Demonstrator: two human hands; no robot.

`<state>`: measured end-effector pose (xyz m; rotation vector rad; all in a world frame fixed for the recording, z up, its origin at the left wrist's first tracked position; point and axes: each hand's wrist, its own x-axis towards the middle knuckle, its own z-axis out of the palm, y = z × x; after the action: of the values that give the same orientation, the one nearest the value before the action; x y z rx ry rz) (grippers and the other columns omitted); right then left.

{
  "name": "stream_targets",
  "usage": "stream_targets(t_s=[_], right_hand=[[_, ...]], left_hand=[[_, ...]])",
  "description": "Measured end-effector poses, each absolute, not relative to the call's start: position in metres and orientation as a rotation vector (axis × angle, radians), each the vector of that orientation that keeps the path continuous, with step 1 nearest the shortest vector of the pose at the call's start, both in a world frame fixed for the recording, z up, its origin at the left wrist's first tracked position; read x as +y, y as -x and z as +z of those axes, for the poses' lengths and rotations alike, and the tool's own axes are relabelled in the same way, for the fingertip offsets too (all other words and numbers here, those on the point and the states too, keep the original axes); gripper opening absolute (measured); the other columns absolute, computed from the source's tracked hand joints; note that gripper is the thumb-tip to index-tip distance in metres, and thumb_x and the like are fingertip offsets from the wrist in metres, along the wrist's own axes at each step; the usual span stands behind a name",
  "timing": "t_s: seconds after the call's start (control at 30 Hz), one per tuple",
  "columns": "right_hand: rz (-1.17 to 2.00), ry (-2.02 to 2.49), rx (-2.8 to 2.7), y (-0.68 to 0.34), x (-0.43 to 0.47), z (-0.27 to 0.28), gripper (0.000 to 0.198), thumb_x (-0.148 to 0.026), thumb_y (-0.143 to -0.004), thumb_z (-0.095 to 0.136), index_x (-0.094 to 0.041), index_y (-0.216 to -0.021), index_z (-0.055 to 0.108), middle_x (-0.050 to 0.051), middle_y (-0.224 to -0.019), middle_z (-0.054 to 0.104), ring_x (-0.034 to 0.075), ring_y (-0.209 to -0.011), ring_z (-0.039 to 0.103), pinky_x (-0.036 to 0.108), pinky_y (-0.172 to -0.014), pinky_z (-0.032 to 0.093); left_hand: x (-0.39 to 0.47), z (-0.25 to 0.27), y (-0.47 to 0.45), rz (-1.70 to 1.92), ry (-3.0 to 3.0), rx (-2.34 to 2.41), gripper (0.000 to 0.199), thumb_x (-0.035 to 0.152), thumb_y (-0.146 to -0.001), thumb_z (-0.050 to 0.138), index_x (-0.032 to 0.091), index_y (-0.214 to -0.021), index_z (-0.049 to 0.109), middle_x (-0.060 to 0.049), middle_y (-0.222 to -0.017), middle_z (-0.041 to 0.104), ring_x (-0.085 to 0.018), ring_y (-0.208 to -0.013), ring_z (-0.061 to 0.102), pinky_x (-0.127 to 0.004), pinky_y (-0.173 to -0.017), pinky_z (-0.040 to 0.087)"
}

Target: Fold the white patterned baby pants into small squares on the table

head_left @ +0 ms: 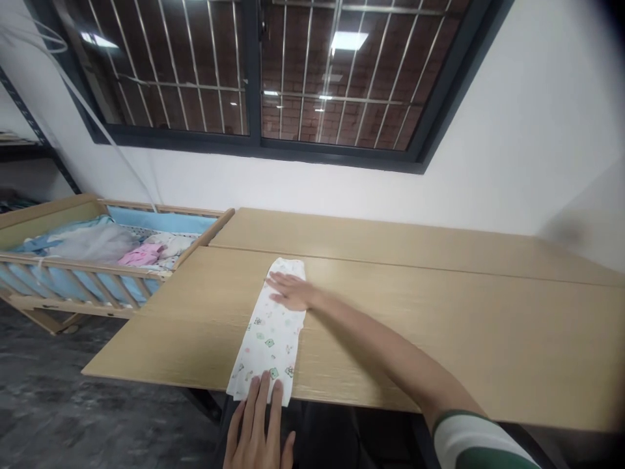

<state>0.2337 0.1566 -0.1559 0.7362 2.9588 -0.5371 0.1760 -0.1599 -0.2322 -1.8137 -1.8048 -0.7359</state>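
Observation:
A white cloth printed with small green and pink figures lies folded into a long strip on the wooden table. Its near end hangs slightly past the table's front edge. My right hand rests flat on the far part of the strip, fingers stretched toward the left. At the near end, my left hand has its fingers spread, with the fingertips on the cloth. Neither hand grips anything.
The pale wooden table reaches right, with a seam along its back part. To the left stands a wooden crib with blue lining, holding a pink cloth and whitish fabric. A barred window is in the wall behind.

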Motion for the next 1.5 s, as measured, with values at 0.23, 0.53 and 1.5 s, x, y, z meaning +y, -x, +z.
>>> stream_targets(t_s=[0.23,0.53,1.5], right_hand=[[-0.404,-0.996,2.954,-0.232,0.217,-0.167,0.069,-0.058,-0.103,0.018,-0.023,-0.163,0.016,0.002,-0.169,0.009,0.023,-0.156,0.003,0.044,-0.126,0.003],[-0.395,-0.927,3.018,-0.247,0.220,-0.171,0.069,-0.058,-0.103,0.016,-0.024,-0.163,0.018,0.003,-0.169,0.012,0.023,-0.156,0.005,0.045,-0.126,0.002],[-0.706,-0.523,3.073,-0.355,-0.020,-0.132,0.094,-0.047,-0.077,0.079,-0.021,-0.156,0.035,0.019,-0.162,0.032,0.036,-0.150,0.028,0.052,-0.122,0.023]], left_hand=[[-0.160,-0.235,-0.174,-0.811,1.825,-1.828,0.063,0.041,-0.096,0.053,0.021,-0.154,0.039,-0.013,-0.143,0.058,-0.030,-0.125,0.059,-0.043,-0.103,0.035],[-0.153,-0.240,-0.199,-0.901,1.780,-1.842,0.072,0.051,-0.095,0.054,0.021,-0.157,0.032,-0.014,-0.141,0.060,-0.030,-0.124,0.059,-0.044,-0.103,0.033],[-0.141,-0.221,-0.136,-0.806,2.155,-1.555,0.050,0.007,-0.091,0.049,0.033,-0.131,0.064,0.002,-0.133,0.067,-0.014,-0.117,0.064,-0.031,-0.097,0.036]])
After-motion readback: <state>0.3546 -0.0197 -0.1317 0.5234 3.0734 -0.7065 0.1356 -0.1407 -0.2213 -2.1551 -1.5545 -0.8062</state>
